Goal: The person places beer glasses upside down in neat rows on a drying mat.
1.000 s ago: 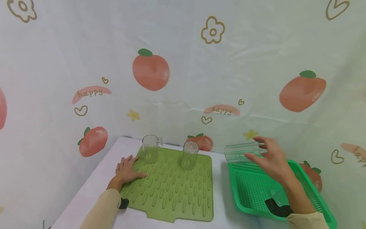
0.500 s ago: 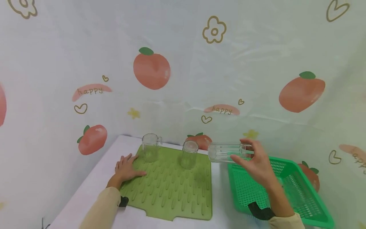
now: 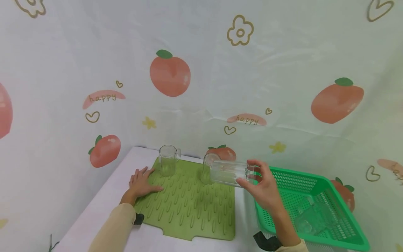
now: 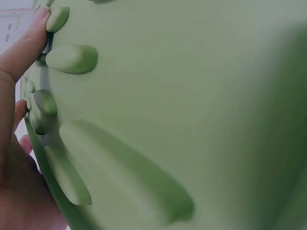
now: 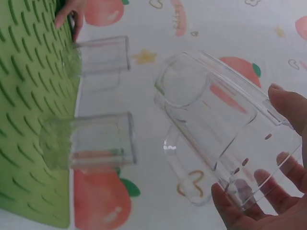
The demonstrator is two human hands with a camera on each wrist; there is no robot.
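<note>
Gripping a clear, straight-sided glass mug (image 3: 228, 172) turned on its side in the right hand (image 3: 266, 190), with thumb and fingers curled round the end nearest the palm. Showing a curved glass handle (image 5: 170, 147) along one side in the right wrist view. Held up in the air by the back right part of a flat olive-green mat (image 3: 195, 206) with raised oblong ridges. Overlapping a clear cylindrical glass (image 3: 206, 171) in the head view, yet apart from it in the right wrist view. Standing on the mat near its back edge, that one, well apart from a clear glass mug with a side handle (image 3: 168, 166) at the back left corner.

Resting the left hand (image 3: 140, 183) on the mat's left edge, wide, with fingers spread and thumb laid over the ridges.

To the right, with a green perforated plastic basket (image 3: 299, 172) on the white surface (image 3: 245, 213) and clear glassware (image 3: 315, 215) lying inside, too see-through to count. Wearing beige sleeves (image 3: 113, 227) and black wrist bands (image 3: 266, 241). Facing a white sheet (image 3: 201, 45) printed with red fruit, hearts and flowers.
</note>
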